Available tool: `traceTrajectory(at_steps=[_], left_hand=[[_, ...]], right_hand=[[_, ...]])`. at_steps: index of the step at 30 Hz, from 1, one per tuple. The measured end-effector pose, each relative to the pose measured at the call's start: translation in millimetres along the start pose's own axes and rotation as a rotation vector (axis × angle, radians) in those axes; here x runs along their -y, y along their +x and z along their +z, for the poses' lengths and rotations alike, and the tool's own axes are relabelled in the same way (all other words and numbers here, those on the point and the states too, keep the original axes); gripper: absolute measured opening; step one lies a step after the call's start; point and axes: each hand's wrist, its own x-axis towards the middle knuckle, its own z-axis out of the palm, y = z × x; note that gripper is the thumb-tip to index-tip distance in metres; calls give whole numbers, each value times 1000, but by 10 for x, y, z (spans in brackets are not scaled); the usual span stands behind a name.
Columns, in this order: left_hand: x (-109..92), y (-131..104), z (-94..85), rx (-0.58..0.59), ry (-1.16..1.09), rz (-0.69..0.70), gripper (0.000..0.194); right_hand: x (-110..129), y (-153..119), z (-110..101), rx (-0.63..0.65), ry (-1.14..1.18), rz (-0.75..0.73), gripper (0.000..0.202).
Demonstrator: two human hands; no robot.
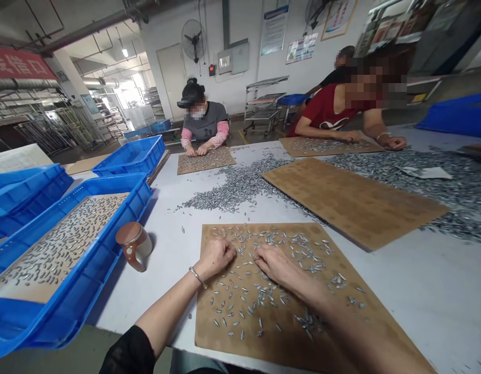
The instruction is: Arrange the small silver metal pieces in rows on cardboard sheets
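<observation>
A brown cardboard sheet (271,352) lies on the white table before me, scattered with small silvery spindle-shaped metal pieces (266,297). Over its left part, my left hand (217,256) rests low with the fingers curled together, a bracelet on the wrist. Just to the right, my right hand (275,262) is bent over the sheet, thumb and fingers drawn in. Whatever either hand pinches is hidden or too small to make out. Pieces lie singly near the left edge and in small clumps around my right hand and forearm.
A large heap of metal pieces (240,182) spreads beyond the sheet. Stacked cardboard (349,202) lies to the right. At left stand a brown mug (134,244) and a blue tray (80,304) holding a piece-covered board. Two co-workers (204,124) (334,111) sit across the table.
</observation>
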Motion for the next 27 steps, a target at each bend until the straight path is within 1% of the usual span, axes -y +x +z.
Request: traceTrajectory(at_steps=[5, 8, 11, 13, 16, 19, 22, 27], left_hand=[[-198, -8, 249, 89, 76, 64, 16], [-264, 27, 317, 112, 135, 60, 21], [-278, 70, 295, 141, 170, 63, 29], [-275, 97, 251, 178, 175, 77, 28], [-269, 143, 192, 263, 157, 75, 22], [-269, 204, 168, 325, 127, 30, 18], [-279, 266, 164, 334, 98, -11, 18], [-283, 286, 143, 320, 48, -10, 17]], right_hand=[[123, 46, 104, 50, -80, 20, 20], [146, 85, 105, 73, -137, 50, 27], [118, 126, 82, 54, -99, 48, 27], [110, 158, 52, 60, -46, 57, 24], [149, 210, -24, 109, 0, 145, 22], [227, 254, -120, 141, 4, 237, 22], [297, 275, -195, 144, -26, 275, 23], [343, 242, -232, 169, -99, 219, 28]])
